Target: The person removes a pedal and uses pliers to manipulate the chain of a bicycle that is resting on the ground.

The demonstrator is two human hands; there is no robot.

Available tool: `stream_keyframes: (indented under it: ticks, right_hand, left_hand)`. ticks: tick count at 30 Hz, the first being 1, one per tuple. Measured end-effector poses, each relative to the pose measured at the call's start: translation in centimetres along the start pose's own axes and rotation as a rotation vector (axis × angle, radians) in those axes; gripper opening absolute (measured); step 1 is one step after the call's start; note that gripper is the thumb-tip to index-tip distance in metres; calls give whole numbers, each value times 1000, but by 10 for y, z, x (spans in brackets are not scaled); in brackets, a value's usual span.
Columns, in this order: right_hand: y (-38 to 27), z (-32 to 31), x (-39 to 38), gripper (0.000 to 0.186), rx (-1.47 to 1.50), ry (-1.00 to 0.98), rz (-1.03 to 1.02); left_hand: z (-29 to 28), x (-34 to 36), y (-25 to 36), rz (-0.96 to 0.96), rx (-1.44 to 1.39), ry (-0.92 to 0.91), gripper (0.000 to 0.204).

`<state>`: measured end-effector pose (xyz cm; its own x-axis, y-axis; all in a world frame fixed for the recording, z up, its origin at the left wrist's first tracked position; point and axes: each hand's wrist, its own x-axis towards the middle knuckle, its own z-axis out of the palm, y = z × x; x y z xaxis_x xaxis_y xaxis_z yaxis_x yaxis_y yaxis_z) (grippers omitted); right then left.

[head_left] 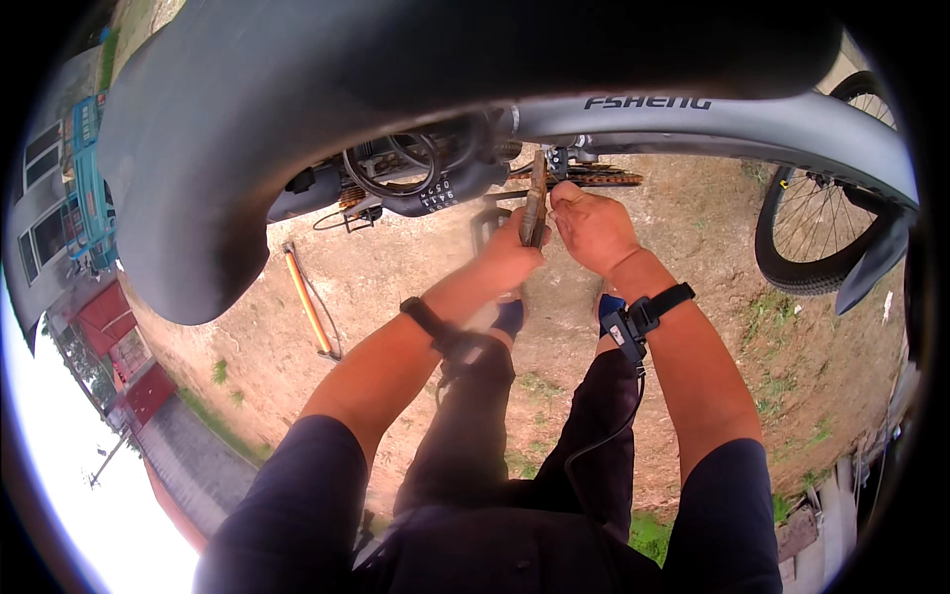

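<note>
1. The left hand (515, 252), just above the frame's centre, has its fingers wrapped round a rusty crank arm (535, 203) that stands upright under the grey bicycle frame (712, 124)
2. The right hand (592, 226), touching it from the right, pinches its fingers narrow at the crank's upper end, near the rusty chain (604, 179)
3. Judged from this, the work at the crank is mid-way: the arm is still on the bike, both hands engaged
4. An orange-handled tool (307, 302) lies untouched on the dirt ground (396, 267), centre left
</note>
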<state>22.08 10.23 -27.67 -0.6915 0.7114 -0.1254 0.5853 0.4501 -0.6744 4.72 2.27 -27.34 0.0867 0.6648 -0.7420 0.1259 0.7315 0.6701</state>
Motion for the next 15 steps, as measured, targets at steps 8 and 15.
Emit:
stream_keyframes:
  ticks: [8,15]
  right_hand:
    - [6,12,-2,3,-1,14,23]
    - [5,13,-1,4,7,-2,39]
  left_hand:
    - [-49,-27,72,-374,-304,-349,39]
    - [-69,-23,112,-470,-215,-382,26]
